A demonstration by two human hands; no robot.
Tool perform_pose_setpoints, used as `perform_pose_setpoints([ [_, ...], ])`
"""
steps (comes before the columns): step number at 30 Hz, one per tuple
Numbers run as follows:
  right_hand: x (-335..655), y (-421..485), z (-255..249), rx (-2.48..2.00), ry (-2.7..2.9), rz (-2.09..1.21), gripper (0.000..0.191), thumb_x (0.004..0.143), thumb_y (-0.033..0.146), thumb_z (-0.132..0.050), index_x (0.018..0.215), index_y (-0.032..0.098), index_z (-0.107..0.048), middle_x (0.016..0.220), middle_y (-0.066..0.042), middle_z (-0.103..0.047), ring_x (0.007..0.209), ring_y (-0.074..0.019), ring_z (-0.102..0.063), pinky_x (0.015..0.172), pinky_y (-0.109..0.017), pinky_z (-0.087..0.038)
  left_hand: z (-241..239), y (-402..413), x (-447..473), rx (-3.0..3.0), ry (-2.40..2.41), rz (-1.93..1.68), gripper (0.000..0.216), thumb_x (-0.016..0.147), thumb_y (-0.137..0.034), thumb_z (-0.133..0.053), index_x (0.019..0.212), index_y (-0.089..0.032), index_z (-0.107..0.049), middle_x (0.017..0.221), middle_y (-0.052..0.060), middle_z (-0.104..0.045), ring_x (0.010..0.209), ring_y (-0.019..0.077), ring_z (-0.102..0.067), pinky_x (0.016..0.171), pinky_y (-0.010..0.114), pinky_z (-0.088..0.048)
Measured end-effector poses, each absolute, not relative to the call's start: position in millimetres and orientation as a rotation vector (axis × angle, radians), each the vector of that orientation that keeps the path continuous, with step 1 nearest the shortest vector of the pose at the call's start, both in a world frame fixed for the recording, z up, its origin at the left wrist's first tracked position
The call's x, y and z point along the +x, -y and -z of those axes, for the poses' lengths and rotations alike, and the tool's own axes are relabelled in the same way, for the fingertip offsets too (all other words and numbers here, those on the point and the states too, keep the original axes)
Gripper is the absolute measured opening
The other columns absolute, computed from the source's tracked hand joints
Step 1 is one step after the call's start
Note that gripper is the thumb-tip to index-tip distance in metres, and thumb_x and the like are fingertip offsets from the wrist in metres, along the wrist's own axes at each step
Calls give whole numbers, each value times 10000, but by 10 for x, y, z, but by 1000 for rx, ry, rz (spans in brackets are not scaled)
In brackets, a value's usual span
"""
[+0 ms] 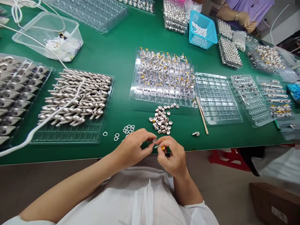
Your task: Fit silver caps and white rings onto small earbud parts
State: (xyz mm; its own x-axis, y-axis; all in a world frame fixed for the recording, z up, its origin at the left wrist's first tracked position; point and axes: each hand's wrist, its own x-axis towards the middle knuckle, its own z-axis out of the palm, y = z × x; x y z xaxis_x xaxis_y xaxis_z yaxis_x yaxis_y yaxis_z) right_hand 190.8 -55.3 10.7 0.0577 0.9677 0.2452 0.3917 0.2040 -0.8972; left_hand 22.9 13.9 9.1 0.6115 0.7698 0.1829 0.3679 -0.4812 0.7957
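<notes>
My left hand (134,147) and my right hand (171,156) meet at the near edge of the green table (122,56), fingers pinched together. Between the fingertips sits a small white earbud part (155,141), and my right fingers pinch a tiny piece with a yellow tip (162,147). Just beyond the hands lies a heap of small silver-white caps (161,120). A few white rings (127,128) lie to the left of that heap. One loose earbud shell (196,133) rests to the right.
Clear trays stand around: white earbud stems (77,97) at left, grey shells (16,93) far left, yellow-tipped parts (164,75) in the centre, an empty tray (217,97) right. A wooden stick (202,117) lies beside it. Another person's hands (245,20) work beyond a blue basket (202,29).
</notes>
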Motion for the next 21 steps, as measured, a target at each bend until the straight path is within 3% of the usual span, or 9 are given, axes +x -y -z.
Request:
perform_pose_setpoints([
  [9,1855,406,-169,-1451,1504,-737,138,783,66,-544,779,205,-541,771,1,-535,712,-133,-500,655,-267,-435,-57,-127,149,2058,-837,-869,79,866,-151,-632,941,-167,-650,767,-5,-683,703,105,-634,677,200,-504],
  [21,1842,363,-191,-1483,1540,-864,152,775,64,-531,734,206,-495,736,21,-507,666,-112,-469,626,-243,-396,-16,-154,103,2150,-751,-887,98,900,-130,-616,991,-148,-647,796,9,-692,719,120,-608,692,217,-483],
])
